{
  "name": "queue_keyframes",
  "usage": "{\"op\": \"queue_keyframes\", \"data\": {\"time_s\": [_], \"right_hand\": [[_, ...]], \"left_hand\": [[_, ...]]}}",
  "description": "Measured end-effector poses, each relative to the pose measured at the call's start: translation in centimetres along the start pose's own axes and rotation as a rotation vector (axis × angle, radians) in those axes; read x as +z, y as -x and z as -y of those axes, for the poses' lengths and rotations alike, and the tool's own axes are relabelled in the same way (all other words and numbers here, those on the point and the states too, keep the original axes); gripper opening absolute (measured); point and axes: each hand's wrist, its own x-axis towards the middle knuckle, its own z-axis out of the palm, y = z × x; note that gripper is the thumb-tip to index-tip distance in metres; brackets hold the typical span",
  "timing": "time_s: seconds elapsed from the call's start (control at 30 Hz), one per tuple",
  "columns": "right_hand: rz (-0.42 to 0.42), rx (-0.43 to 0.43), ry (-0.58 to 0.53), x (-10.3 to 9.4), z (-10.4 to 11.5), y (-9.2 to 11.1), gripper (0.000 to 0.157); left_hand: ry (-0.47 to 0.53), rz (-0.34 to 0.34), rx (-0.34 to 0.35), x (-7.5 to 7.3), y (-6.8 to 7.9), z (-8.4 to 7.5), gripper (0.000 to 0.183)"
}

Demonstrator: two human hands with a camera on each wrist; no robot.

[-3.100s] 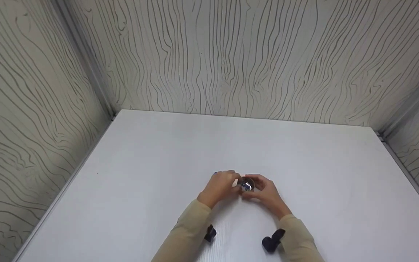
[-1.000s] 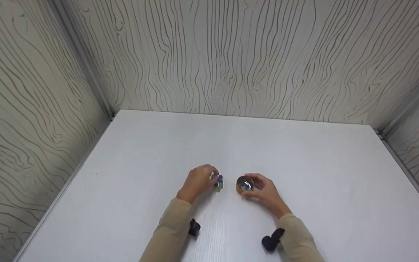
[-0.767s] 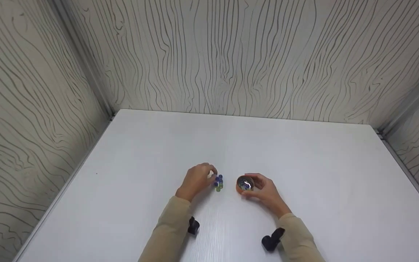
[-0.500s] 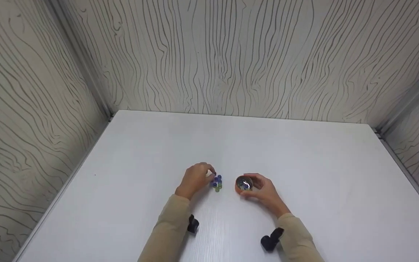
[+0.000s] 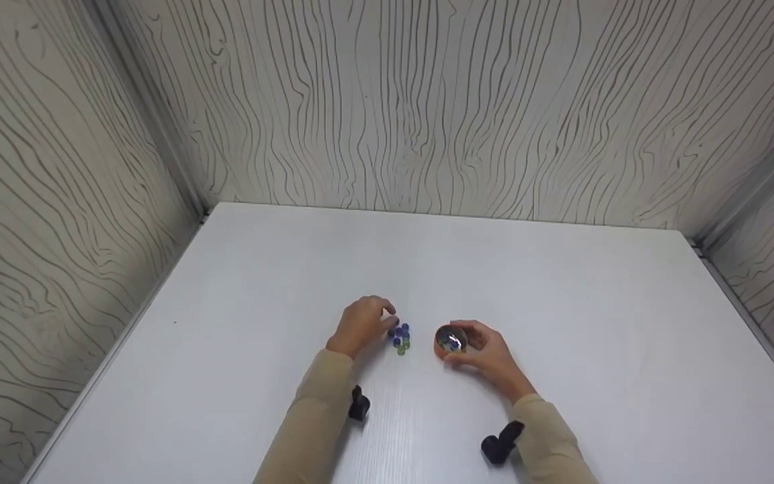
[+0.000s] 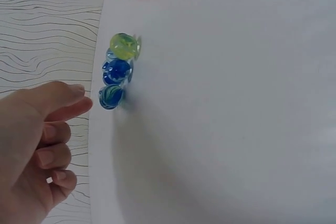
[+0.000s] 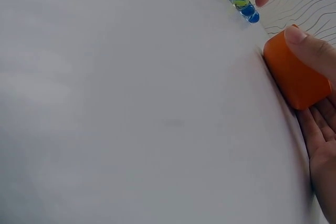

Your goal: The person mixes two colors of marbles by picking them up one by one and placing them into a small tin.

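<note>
My left hand (image 5: 359,326) hovers beside a small cluster of glass marbles (image 5: 398,341), blue and yellow-green, on the white table. In the left wrist view its thumb and forefinger stop just short of the nearest blue marble (image 6: 111,97), and nothing shows between them. The other fingers are loosely curled. To the right, my right hand (image 5: 492,356) grips a small orange bowl (image 5: 439,350) with a shiny inside, thumb on the near side and fingers behind. A blue marble (image 5: 454,344) shows within the bowl. The bowl's orange wall (image 7: 296,74) rests on the table in the right wrist view.
The white table (image 5: 259,269) reaches back to a wood-grain patterned wall (image 5: 387,114), with similar panels on both sides. Black wrist-camera mounts (image 5: 359,405) stick out from the inner side of the beige sleeves (image 5: 313,417).
My left hand has moved left from the bowl to the marbles, then drawn slightly up and away, leaving more marbles in sight. My right hand still holds the bowl in place.
</note>
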Motion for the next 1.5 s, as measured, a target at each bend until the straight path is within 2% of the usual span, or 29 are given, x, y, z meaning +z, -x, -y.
{"op": "queue_keyframes", "data": {"time_s": [0.23,0.9,1.07,1.3,1.5], "right_hand": [[0.006,-0.018,-0.008,-0.08,-0.02,-0.05,0.064],[-0.017,0.003,-0.004,0.16,0.14,0.06,0.063],[-0.025,0.021,0.007,0.16,-0.02,-0.01,0.064],[0.01,-0.017,-0.014,0.1,-0.05,-0.04,0.064],[0.005,-0.016,-0.017,0.12,-0.11,-0.03,0.064]], "left_hand": [[-0.023,-0.012,0.03,-0.05,-0.31,0.01,0.02],[0.019,0.037,-0.07,0.48,-0.89,-0.18,0.022],[0.004,0.035,-0.058,0.54,-0.82,-0.24,0.021],[-0.036,0.002,0.008,0.55,-0.73,-0.22,0.018],[-0.027,0.012,-0.01,0.73,-0.83,-0.21,0.019]]}}
